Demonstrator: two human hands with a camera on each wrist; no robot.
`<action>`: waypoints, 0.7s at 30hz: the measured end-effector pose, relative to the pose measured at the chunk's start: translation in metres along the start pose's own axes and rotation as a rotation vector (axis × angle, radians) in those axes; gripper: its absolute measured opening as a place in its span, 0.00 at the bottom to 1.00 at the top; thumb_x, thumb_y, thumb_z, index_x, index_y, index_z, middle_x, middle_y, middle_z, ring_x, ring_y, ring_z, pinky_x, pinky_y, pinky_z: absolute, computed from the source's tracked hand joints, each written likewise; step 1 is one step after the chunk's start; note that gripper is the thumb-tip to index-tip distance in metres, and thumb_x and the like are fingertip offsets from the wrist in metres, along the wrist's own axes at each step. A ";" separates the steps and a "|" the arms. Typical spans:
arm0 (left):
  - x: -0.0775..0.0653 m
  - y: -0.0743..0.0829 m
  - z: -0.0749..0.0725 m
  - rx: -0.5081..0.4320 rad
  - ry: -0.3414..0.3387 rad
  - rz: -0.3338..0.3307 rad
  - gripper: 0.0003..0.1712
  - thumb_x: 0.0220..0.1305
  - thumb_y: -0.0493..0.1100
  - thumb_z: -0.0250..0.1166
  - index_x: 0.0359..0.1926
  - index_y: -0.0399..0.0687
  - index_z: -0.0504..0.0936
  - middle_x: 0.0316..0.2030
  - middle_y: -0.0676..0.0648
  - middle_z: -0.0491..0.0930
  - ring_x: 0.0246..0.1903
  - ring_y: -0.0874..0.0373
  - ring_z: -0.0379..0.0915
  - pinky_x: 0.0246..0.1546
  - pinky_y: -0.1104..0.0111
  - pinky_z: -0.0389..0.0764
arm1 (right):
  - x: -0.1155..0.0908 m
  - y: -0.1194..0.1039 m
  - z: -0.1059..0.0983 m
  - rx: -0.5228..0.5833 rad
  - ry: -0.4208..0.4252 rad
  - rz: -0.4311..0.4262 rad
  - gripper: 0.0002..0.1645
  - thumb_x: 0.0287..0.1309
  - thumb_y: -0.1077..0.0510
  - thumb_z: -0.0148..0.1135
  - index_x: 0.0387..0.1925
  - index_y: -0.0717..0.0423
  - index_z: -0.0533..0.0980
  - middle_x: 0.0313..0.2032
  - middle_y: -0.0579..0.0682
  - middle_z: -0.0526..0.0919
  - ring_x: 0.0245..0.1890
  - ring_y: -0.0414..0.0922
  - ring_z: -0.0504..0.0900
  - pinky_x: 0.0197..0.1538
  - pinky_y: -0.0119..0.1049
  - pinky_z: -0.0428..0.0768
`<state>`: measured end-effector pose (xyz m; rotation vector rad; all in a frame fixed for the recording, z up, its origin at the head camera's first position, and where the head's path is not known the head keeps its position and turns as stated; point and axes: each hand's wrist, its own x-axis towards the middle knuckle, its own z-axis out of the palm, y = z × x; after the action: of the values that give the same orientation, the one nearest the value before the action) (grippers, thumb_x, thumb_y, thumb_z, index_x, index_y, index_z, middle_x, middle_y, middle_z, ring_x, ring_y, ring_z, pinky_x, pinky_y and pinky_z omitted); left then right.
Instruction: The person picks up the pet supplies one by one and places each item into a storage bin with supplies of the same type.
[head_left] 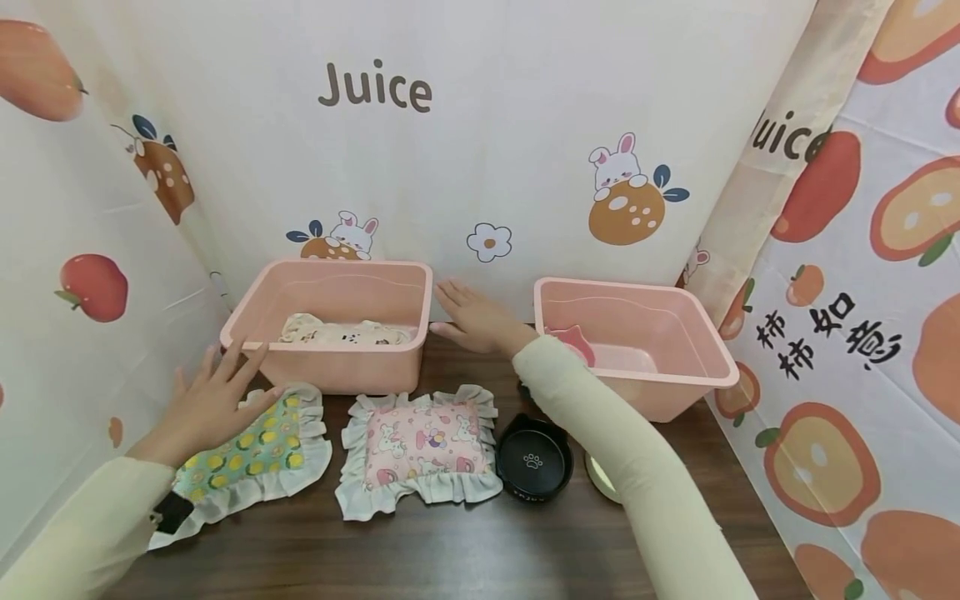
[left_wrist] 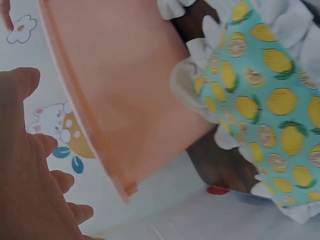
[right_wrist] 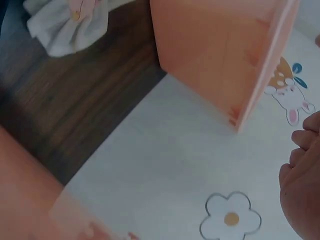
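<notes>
My left hand (head_left: 213, 410) hovers with spread fingers at the front left of a pink plastic bin (head_left: 337, 367), its fingertips overlapping the rim in the head view. Beneath that hand lies a ruffled pad with lemons on green (left_wrist: 280, 105). At the bin's right side, my right hand (head_left: 480, 318) is stretched out flat, fingertips right by the rim, holding nothing. Inside this bin rests a folded cream cloth (head_left: 345, 333) with a small dark print. Part of the lemon pad is hidden by the left hand and sleeve.
A ruffled pink pad (head_left: 423, 442) lies in the middle of the dark wooden table (head_left: 360, 558). Right of it sit a black paw-print bowl (head_left: 534, 460) and a pale green round item (head_left: 600, 477), partly behind the right sleeve. Another pink bin (head_left: 660, 396) holds a darker pink piece (head_left: 576, 340).
</notes>
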<state>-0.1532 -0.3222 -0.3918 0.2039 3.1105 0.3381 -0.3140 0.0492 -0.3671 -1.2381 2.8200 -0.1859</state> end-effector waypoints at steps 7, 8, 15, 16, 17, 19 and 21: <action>-0.013 -0.010 0.013 0.000 0.028 -0.032 0.48 0.67 0.67 0.49 0.76 0.53 0.38 0.73 0.29 0.37 0.65 0.19 0.32 0.54 0.24 0.30 | 0.020 -0.018 0.023 0.011 -0.004 -0.011 0.43 0.72 0.38 0.37 0.75 0.56 0.40 0.76 0.52 0.39 0.75 0.48 0.36 0.74 0.37 0.39; -0.015 -0.011 0.015 -0.005 0.024 -0.037 0.48 0.67 0.67 0.48 0.76 0.52 0.38 0.72 0.29 0.37 0.66 0.19 0.31 0.54 0.24 0.30 | 0.022 -0.020 0.026 0.018 -0.009 -0.008 0.43 0.72 0.38 0.37 0.75 0.57 0.40 0.76 0.52 0.39 0.75 0.47 0.36 0.74 0.37 0.38; -0.023 -0.017 0.022 -0.017 -0.027 -0.086 0.49 0.68 0.69 0.44 0.76 0.47 0.40 0.72 0.28 0.33 0.65 0.19 0.25 0.51 0.22 0.30 | 0.029 -0.031 0.038 0.065 -0.044 0.005 0.42 0.73 0.38 0.34 0.75 0.57 0.40 0.76 0.52 0.39 0.75 0.45 0.35 0.74 0.36 0.38; -0.024 -0.018 0.023 -0.017 -0.033 -0.092 0.49 0.67 0.70 0.44 0.76 0.47 0.40 0.72 0.28 0.32 0.65 0.19 0.25 0.51 0.22 0.30 | 0.030 -0.032 0.039 0.064 -0.043 0.005 0.42 0.73 0.38 0.34 0.75 0.57 0.41 0.76 0.52 0.40 0.75 0.45 0.35 0.74 0.36 0.39; -0.025 -0.019 0.023 -0.017 -0.036 -0.096 0.49 0.67 0.70 0.43 0.76 0.47 0.40 0.72 0.28 0.32 0.65 0.19 0.24 0.51 0.22 0.30 | 0.031 -0.032 0.041 0.059 -0.043 0.006 0.42 0.73 0.38 0.34 0.75 0.57 0.41 0.76 0.52 0.41 0.75 0.46 0.36 0.74 0.36 0.39; -0.026 -0.019 0.024 -0.017 -0.040 -0.102 0.49 0.67 0.70 0.44 0.76 0.46 0.41 0.72 0.27 0.33 0.65 0.19 0.25 0.51 0.22 0.30 | 0.032 -0.031 0.044 0.044 -0.054 0.018 0.41 0.72 0.37 0.32 0.75 0.56 0.40 0.76 0.52 0.41 0.75 0.46 0.36 0.74 0.35 0.39; -0.028 -0.020 0.026 -0.020 -0.042 -0.106 0.49 0.67 0.69 0.44 0.76 0.46 0.41 0.72 0.27 0.33 0.65 0.19 0.25 0.51 0.22 0.30 | 0.033 -0.031 0.047 0.032 -0.066 0.029 0.41 0.72 0.37 0.30 0.75 0.55 0.39 0.76 0.52 0.40 0.75 0.46 0.36 0.74 0.35 0.39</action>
<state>-0.1279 -0.3396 -0.4218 0.0456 3.0600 0.3571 -0.3096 0.0000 -0.4099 -1.1737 2.7666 -0.1848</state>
